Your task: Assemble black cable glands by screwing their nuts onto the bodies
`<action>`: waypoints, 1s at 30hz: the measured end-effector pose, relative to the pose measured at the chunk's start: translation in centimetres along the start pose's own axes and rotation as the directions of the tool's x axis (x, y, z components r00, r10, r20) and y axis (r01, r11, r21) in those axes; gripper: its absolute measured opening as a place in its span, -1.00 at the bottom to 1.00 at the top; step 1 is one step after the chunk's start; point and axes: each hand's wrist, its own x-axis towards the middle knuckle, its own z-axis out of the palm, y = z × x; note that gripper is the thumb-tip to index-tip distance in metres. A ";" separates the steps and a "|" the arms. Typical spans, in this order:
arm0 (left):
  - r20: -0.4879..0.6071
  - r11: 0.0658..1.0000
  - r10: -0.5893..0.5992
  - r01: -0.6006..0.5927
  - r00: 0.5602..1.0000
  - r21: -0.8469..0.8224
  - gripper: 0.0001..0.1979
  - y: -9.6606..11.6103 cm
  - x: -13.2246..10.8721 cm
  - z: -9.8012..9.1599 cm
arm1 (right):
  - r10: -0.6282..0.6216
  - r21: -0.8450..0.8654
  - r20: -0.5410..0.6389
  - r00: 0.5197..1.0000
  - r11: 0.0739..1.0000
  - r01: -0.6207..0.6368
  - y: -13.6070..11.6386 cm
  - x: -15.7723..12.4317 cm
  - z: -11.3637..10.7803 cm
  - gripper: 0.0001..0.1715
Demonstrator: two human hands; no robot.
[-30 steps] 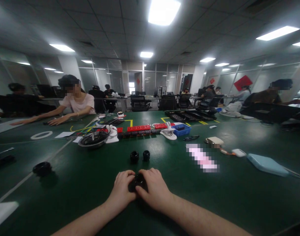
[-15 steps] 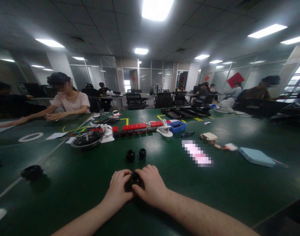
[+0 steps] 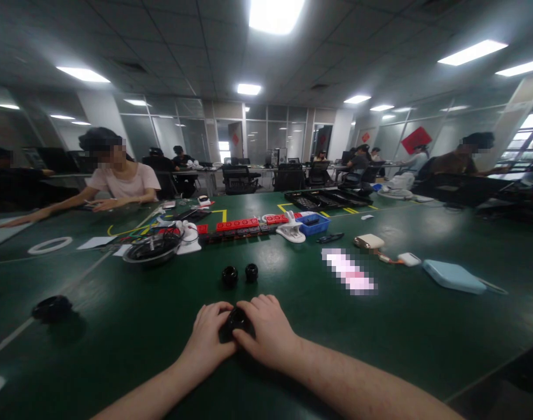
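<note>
Between my two hands is a glossy black round part [image 3: 237,319] with a hollow in its top, at the near middle of the green table. My left hand [image 3: 209,332] grips its left side, with the thumb at the near edge. Fingers of my right hand [image 3: 269,329] curl over the right side, and its thumb lies against the near face. Both hands cover much of the part's sides. Just beyond them stand two smaller black round parts, one on the left [image 3: 230,276] and one on the right [image 3: 251,272].
A larger black ring-like part [image 3: 52,308] sits at left. Farther back are a round tray with black cables [image 3: 151,249], a red-topped strip [image 3: 238,225], a white stand [image 3: 291,230] and a blue bin [image 3: 312,225]. A light-blue case [image 3: 453,276] lies right. A person [image 3: 124,181] sits across at left.
The whole view has shifted slightly, so the table things appear a little farther left. Both hands keep hold of the black round part, with hardly any change in grip.
</note>
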 end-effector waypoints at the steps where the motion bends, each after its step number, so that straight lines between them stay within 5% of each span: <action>1: 0.004 1.000 -0.001 0.001 1.000 -0.002 -0.69 -0.1 0.0 0.0 | -0.002 0.001 0.000 1.000 1.000 0.002 0.0 0.0 0.0 -0.57; 17: -0.061 1.000 0.000 0.001 0.998 0.025 -0.70 -0.5 0.4 0.6 | -0.021 0.004 0.004 1.000 1.000 0.021 -0.5 0.0 -0.7 -0.41; 30: 0.006 0.998 -0.015 0.014 1.000 0.068 -0.72 0.7 0.1 0.3 | -0.057 0.041 0.004 0.998 0.998 0.057 -0.9 0.2 -0.4 -0.32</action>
